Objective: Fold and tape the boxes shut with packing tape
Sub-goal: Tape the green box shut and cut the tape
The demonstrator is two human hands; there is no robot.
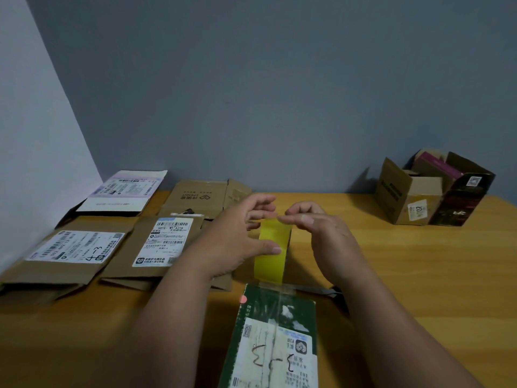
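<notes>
- The tabletop (405, 275) carries flattened boxes (156, 242) along its left edge, apparently waiting their turn.
- A dark green box (268, 340) lies at the near edge, close for taping.
- The left hand (237, 242) thumb steadies a yellow tape strip (272, 252) rising from the box's far end.
- The right hand (319, 228) seems to pinch the strip's top, keeping it taut; blur hides the roll.

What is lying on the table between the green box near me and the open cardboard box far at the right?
In the head view, only bare wooden table lies between the green box and the open cardboard box; the right hand hovers over part of it.
</notes>
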